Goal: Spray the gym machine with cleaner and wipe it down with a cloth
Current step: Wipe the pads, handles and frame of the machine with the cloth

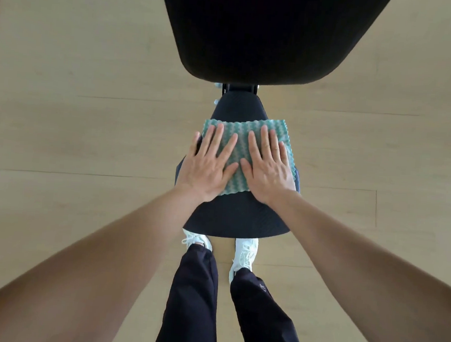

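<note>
here left hand point(208, 166), right hand point(267, 168) flat, fingers straight, pressing cloth point(237, 155) on seat point(235, 215).

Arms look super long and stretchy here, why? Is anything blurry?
Head view: the wide-angle lens stretches the arms toward the corners; the left hand, right hand and green cloth look sharp; the black back pad above is too dark for detail; soft light, no glare.
</note>
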{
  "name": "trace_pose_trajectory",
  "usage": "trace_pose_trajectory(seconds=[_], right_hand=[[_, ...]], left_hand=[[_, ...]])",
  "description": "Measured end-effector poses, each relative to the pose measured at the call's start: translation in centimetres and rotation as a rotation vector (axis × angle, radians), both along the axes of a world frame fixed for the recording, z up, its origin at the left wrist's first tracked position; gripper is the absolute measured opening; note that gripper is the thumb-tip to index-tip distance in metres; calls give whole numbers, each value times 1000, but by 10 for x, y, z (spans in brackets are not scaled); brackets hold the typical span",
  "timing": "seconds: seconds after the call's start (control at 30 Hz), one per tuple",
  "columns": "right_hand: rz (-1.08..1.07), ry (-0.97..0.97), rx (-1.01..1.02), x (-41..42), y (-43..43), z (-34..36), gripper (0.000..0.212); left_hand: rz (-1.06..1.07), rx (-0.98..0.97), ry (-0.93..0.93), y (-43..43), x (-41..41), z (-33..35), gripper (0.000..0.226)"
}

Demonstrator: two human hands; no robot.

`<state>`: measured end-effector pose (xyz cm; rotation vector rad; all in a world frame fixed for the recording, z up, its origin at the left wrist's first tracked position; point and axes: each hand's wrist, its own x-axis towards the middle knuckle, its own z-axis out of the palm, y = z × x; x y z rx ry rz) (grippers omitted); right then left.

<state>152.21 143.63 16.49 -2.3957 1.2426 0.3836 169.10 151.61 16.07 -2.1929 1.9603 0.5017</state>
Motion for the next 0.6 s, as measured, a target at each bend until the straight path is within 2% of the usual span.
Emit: trace_pose_trajectory(seconds=[0.27,0.37,0.43,0.5,0.6], right_hand=[[183,-18,-11,-27,83,19,65],[156,-44,37,-36,102,27,69],[113,-74,57,-33,104,32,73],[127,-73,70,-19,103,31,73],[294,-6,22,12,92,22,75]], left_hand=[[172,-49,118,92,-31,12,65],[241,-96,258,117,-43,24,60],[371,-228,348,120,-39,30,54],[599,-361,342,119,-30,35,47],[995,-326,426,120,-19,37,40]])
